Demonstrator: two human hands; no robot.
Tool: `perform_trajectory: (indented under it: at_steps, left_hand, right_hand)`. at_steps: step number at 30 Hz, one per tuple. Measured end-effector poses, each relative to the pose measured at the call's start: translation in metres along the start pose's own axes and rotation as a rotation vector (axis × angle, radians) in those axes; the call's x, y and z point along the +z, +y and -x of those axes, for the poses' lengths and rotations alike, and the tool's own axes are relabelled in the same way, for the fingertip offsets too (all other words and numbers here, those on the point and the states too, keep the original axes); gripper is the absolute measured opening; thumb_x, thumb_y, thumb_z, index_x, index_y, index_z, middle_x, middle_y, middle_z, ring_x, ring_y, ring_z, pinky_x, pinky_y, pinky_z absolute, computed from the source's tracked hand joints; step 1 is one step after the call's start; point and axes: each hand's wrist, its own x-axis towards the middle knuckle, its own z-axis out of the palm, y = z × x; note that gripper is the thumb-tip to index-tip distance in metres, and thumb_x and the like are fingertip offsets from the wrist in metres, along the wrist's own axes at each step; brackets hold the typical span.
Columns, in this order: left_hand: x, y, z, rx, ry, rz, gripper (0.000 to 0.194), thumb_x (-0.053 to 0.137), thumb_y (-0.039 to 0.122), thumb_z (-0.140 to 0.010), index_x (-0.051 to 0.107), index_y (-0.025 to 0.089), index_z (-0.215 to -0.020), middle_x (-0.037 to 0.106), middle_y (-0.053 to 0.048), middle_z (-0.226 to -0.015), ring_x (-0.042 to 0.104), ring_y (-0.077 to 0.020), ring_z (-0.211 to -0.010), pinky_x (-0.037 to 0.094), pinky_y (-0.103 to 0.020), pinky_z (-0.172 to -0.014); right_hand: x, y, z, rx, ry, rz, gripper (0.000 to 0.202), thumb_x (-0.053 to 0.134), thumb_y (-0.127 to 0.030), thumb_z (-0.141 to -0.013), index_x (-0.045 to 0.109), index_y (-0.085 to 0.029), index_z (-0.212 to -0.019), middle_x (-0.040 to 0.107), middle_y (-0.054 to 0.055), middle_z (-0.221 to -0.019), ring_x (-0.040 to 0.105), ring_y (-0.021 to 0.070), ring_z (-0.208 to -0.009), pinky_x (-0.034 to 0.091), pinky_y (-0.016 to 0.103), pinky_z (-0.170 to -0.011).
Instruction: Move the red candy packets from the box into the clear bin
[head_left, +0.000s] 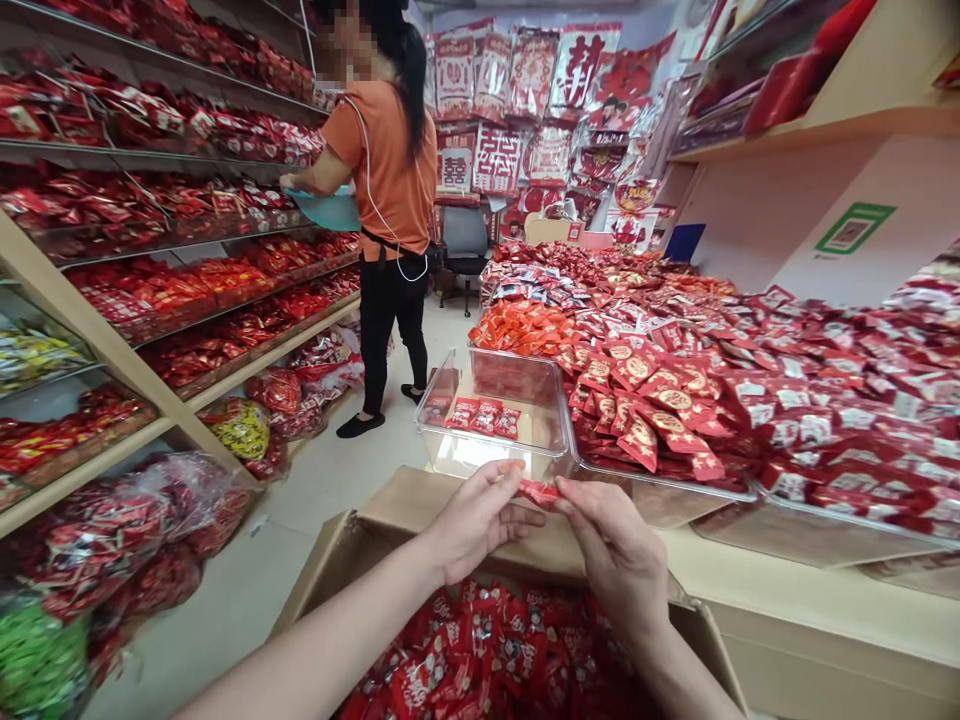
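Between my two hands is a small red candy packet, pinched at both ends. My left hand grips its left end with thumb and forefinger, the other fingers loosely curled. At the right end, the thumb and fingers of my right hand are closed on it. Below both hands stands an open cardboard box full of similar red candy packets. Just beyond the hands is a clear plastic bin with several red packets lying in a row on its bottom.
Clear bins heaped with red packets fill the counter at right. Shelves of red packets line the left wall, with filled plastic bags on the floor. A person in an orange top stands in the aisle holding a teal basin.
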Motion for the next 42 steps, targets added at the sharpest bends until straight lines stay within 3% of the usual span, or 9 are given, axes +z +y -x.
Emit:
perform_trajectory:
  at_steps: [4,10,15,18,22,28,32,36,42]
  left_hand:
    - [-0.005,0.004,0.003,0.157,0.056,-0.009,0.033,0.064,0.02,-0.069,0.048,0.018,-0.098,0.058,-0.004,-0.099,0.056,-0.011,-0.083,0.043,-0.024,-0.076]
    - [-0.012,0.003,0.003,0.36,0.029,-0.212,0.045,0.062,0.013,-0.069,0.042,0.019,-0.109,0.058,-0.002,-0.091,0.055,-0.0132,-0.084,0.042,-0.026,-0.078]
    - [-0.011,0.0,0.004,0.323,0.06,-0.176,0.052,0.062,0.015,-0.07,0.036,0.021,-0.115,0.059,-0.001,-0.085,0.056,-0.0107,-0.077,0.042,-0.025,-0.075]
    - [-0.017,0.001,0.003,0.248,0.097,-0.194,0.054,0.064,0.017,-0.068,0.037,0.02,-0.114,0.06,-0.001,-0.081,0.056,-0.0102,-0.072,0.042,-0.025,-0.073]
    - [-0.024,0.01,0.005,0.054,0.073,-0.273,0.048,0.07,0.018,-0.061,0.044,0.017,-0.102,0.061,-0.001,-0.074,0.057,-0.0102,-0.065,0.042,-0.022,-0.063]
    - [-0.026,0.036,0.017,-0.053,0.03,-0.237,0.033,0.056,0.037,-0.074,0.046,0.02,-0.099,0.061,-0.002,-0.076,0.058,-0.0113,-0.063,0.043,-0.022,-0.056]
    - [-0.049,0.046,0.011,0.216,0.197,-0.613,0.029,0.049,0.042,-0.076,0.053,0.016,-0.091,0.059,-0.002,-0.072,0.051,-0.0082,-0.053,0.038,-0.019,-0.05]
    - [-0.072,0.032,0.0,0.24,0.272,-0.958,0.026,0.049,0.035,-0.074,0.056,0.016,-0.09,0.055,0.001,-0.063,0.049,-0.011,-0.053,0.037,-0.022,-0.051]
    - [-0.076,0.016,-0.001,0.273,0.184,-1.144,0.025,0.048,0.032,-0.073,0.06,0.019,-0.09,0.059,0.0,-0.069,0.053,-0.0145,-0.063,0.037,-0.023,-0.056]
  right_hand:
    - [0.003,-0.011,0.005,-0.17,-0.098,0.065,0.028,0.059,-0.01,-0.07,0.061,-0.024,-0.094,0.056,0.007,-0.108,0.047,0.0219,-0.102,0.042,0.041,-0.084]
    - [0.015,-0.01,0.013,0.488,-0.066,-0.383,0.037,0.053,-0.028,-0.077,0.043,-0.02,-0.112,0.057,0.007,-0.091,0.058,0.0149,-0.075,0.051,0.029,-0.063]
    - [0.015,-0.006,0.011,0.684,-0.154,-0.504,0.025,0.054,-0.035,-0.075,0.052,-0.015,-0.09,0.058,0.002,-0.068,0.054,0.0096,-0.053,0.048,0.023,-0.05]
    - [0.008,-0.008,0.01,0.568,-0.21,-0.393,0.025,0.053,-0.032,-0.077,0.049,-0.016,-0.096,0.06,0.005,-0.077,0.057,0.0124,-0.06,0.05,0.026,-0.055]
    - [0.001,-0.017,0.01,0.041,-0.478,-0.048,0.043,0.053,-0.017,-0.075,0.042,-0.022,-0.116,0.048,0.01,-0.117,0.046,0.0201,-0.106,0.044,0.036,-0.086]
    - [-0.006,-0.036,-0.018,-0.354,-0.452,0.265,0.022,0.044,-0.011,-0.08,0.051,-0.016,-0.101,0.058,0.011,-0.099,0.053,0.0172,-0.09,0.047,0.032,-0.076]
    - [0.002,-0.032,-0.083,-0.357,-0.454,0.566,0.015,0.045,-0.022,-0.081,0.054,-0.013,-0.087,0.061,0.011,-0.086,0.055,0.02,-0.082,0.047,0.032,-0.07]
    - [0.046,-0.001,-0.139,-0.266,-0.906,1.004,0.02,0.038,-0.015,-0.08,0.056,-0.01,-0.088,0.061,0.013,-0.086,0.058,0.0248,-0.083,0.046,0.034,-0.068]
    - [0.104,0.055,-0.139,-0.196,-1.296,1.124,0.016,0.049,-0.012,-0.077,0.061,-0.009,-0.087,0.064,0.013,-0.087,0.06,0.0211,-0.082,0.048,0.031,-0.068]
